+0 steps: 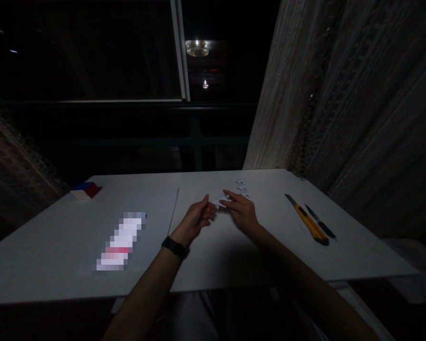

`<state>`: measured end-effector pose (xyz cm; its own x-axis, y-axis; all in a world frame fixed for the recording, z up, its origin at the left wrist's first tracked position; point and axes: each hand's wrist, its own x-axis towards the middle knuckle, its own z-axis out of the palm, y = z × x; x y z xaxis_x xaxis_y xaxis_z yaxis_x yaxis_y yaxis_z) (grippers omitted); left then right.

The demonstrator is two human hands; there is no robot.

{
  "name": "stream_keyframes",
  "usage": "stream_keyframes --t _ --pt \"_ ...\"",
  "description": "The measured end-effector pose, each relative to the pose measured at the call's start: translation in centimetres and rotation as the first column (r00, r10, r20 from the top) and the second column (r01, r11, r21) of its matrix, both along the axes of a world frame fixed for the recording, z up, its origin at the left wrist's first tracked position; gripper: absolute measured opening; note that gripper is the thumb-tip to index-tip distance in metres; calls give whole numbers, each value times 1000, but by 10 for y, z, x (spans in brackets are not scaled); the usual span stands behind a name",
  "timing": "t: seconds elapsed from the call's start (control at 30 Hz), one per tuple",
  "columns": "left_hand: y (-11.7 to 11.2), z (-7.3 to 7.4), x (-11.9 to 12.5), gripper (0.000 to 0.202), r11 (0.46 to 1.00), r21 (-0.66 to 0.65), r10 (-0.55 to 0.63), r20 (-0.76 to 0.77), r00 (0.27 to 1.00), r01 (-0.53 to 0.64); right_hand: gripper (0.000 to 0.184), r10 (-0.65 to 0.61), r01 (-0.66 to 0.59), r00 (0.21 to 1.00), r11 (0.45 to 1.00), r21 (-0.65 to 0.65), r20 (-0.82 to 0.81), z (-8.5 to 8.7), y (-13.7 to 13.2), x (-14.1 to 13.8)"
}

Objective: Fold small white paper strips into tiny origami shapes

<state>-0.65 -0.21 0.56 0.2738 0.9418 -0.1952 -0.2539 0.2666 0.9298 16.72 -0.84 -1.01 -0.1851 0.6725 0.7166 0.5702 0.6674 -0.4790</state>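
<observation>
Between my two hands, a little above the table, is a small folded piece of white paper point(220, 200). My left hand point(199, 215), with a dark watch on its wrist, pinches the paper's left end between thumb and fingers. From the other side my right hand point(242, 210) grips it, fingers bent over its right part. Just beyond my right hand several small white paper pieces point(242, 188) with dark marks lie in a short row. How the held paper is folded is too dim to make out.
On the white table point(206, 265), a yellow utility knife point(310, 225) lies at the right beside a dark pen-like tool point(320, 221). A large white sheet point(159, 208) and a bright pixelated object point(120, 241) are on the left. A red, blue and white cube point(85, 190) sits at the far left.
</observation>
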Motion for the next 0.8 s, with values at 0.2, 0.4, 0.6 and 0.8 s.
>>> stream_keyframes --t 0.2,0.4,0.6,0.8 --pt "-1 -2 2 35 996 83 -16 -13 1000 17 34 34 -34 999 999 -5 31 0 2 1" --pt "-1 -2 4 35 986 165 39 -33 999 -33 25 80 -106 988 974 -201 -130 0 6 -2" --pt "-3 -4 8 34 970 241 52 -53 997 -37 14 65 -232 901 908 -348 -429 -2 8 -9" --pt "-5 -5 12 31 900 428 194 -213 957 -87 13 -5 -209 859 910 -358 -513 0 6 -14"
